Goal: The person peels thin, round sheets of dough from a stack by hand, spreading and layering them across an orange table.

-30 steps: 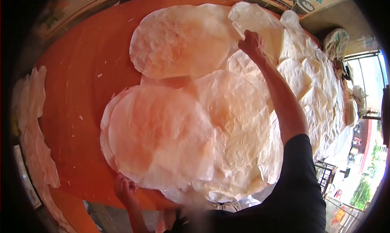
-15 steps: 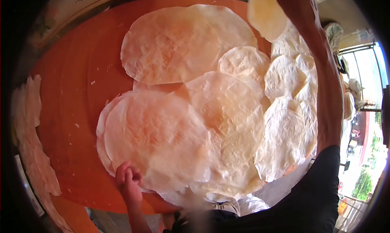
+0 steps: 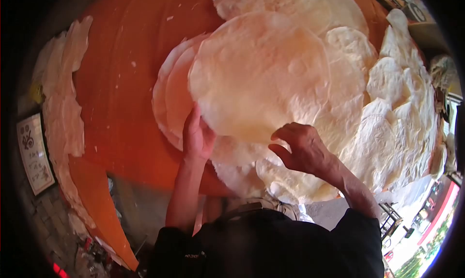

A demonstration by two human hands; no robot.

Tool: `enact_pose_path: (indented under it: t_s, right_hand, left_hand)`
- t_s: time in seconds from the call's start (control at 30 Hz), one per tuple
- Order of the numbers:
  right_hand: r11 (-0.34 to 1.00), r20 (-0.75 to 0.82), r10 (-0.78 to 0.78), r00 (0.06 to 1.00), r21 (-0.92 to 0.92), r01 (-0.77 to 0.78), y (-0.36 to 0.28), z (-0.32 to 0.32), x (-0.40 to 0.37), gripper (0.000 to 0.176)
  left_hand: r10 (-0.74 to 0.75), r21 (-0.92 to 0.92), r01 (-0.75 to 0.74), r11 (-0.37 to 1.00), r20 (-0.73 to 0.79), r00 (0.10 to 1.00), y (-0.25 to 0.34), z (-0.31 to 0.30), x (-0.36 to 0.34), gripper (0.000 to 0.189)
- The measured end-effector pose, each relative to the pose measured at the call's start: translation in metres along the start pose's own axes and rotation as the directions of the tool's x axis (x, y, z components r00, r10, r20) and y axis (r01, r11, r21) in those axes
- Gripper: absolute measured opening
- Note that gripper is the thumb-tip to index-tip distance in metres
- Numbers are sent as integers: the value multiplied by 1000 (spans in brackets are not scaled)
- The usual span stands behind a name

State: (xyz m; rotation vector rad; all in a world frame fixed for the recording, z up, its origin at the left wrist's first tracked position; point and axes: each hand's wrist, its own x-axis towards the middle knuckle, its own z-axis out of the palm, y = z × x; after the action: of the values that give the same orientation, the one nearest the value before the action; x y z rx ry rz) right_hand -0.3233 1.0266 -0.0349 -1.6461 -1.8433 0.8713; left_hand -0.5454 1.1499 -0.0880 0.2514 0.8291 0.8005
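A thin, pale round flatbread (image 3: pixel 256 69) lies spread over a pile of similar ones, its near edge lifted slightly towards me. My right hand (image 3: pixel 305 149) is at that near edge, thumb and bent fingers closing on it. At the lower left rim is my left hand (image 3: pixel 198 137), palm turned inward, thumb pointing up and fingers apart, touching or nearly touching the flatbread. Beneath, more flatbreads (image 3: pixel 174 94) stick out at the left, and a smaller round one (image 3: pixel 351 43) shows at the right.
The piles rest on an orange-red round table (image 3: pixel 121 123) with small crumbs. Overlapping wrinkled flatbreads (image 3: pixel 392 127) line the right side. A long stack of folded pale sheets (image 3: pixel 63 98) runs down the left edge, beside a framed sign (image 3: pixel 35 152).
My right hand has come down from the upper right, where it was beside a raised flatbread, to the near edge of the pile. The view has shifted, and a flatbread now covers the middle.
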Motion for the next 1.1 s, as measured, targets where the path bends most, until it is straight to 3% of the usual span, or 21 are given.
enact_pose_path:
  t_s: [0.1,0.17,0.27,0.37,0.47,0.57,0.67,0.77,0.87,0.93,0.97,1.0,1.03,1.1]
  right_hand:
    - [998,-170,-20,985,55,30,-13,15,26,35]
    - [920,-215,265,940,349,-180,-22,34,48,41]
    - [938,-233,236,943,308,-158,-10,47,63,38]
    - [946,-233,211,949,292,-139,-7,53,64,32]
    - [916,-272,263,926,371,-151,-4,53,65,31]
    - [971,-344,173,923,216,-101,-21,43,67,35]
    - [932,-287,285,915,307,-194,-14,46,66,39]
    - [958,-340,229,912,245,-149,-11,48,66,42]
    - [978,-405,169,898,-42,-202,-3,66,63,38]
    - [944,-367,64,928,-279,-176,2,80,68,30]
    - [983,-402,-58,914,-185,-19,0,78,74,19]
    - [978,-363,-28,931,-204,-50,-4,79,75,11]
    - [981,-385,98,918,-120,-155,-5,78,76,6]
    - [979,-359,155,920,-67,-191,8,64,75,5]
  left_hand:
    - [66,130,-79,988,101,993,-7,3,-1,38]
    - [59,272,-95,958,139,988,-6,3,-3,27]
    - [75,368,-129,921,157,985,-3,18,-4,14]
    - [124,558,-146,817,78,989,-9,8,-6,15]
    - [117,438,-137,889,72,990,-15,6,-4,15]
    - [103,332,-117,936,60,993,-15,20,-7,13]
    - [61,348,-74,935,46,997,-16,17,-2,11]
    - [68,375,-97,922,91,994,-19,11,3,11]
    - [124,519,-56,853,-97,987,-18,19,4,8]
    - [147,527,-115,842,-18,989,-23,13,11,11]
    - [188,485,-157,860,-16,982,-27,11,16,17]
    - [165,475,-135,870,-21,986,-26,7,19,19]
    - [160,365,-154,918,16,987,-23,8,19,20]
    - [156,384,-138,913,-16,988,-18,6,12,18]
